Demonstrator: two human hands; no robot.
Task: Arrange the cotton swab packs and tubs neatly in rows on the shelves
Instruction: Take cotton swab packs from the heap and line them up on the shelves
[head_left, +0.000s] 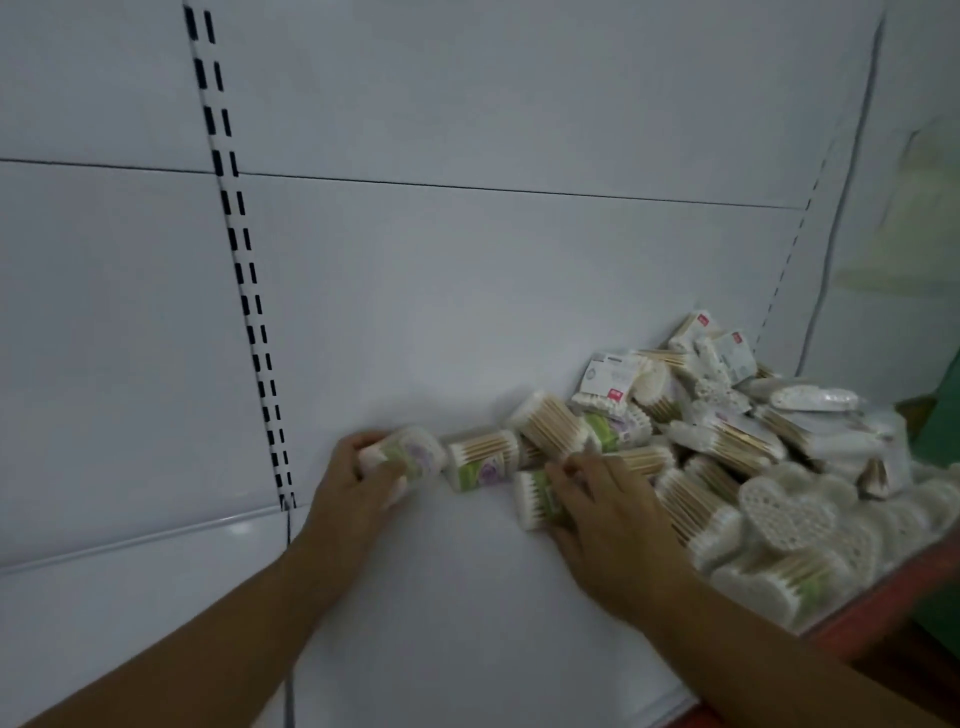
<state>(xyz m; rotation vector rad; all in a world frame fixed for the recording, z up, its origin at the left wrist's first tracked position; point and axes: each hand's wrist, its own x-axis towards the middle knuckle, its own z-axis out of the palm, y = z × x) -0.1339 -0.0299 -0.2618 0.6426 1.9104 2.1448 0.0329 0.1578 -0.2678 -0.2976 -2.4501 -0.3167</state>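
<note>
The left hand (358, 483) grasped a tub (415, 452) near the back of the shelf (441, 597), fingers curled round it. The tub lay on its side, long axis running left to right. A second tub (483, 460) lay just to its right, between the two hands. The right hand (608, 514) lay over a third tub (532, 501) at the edge of the heap (753, 457); blur hid whether its fingers gripped it.

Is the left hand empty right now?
No, the left hand grips a green-labelled tub at the back of the shelf.
</note>
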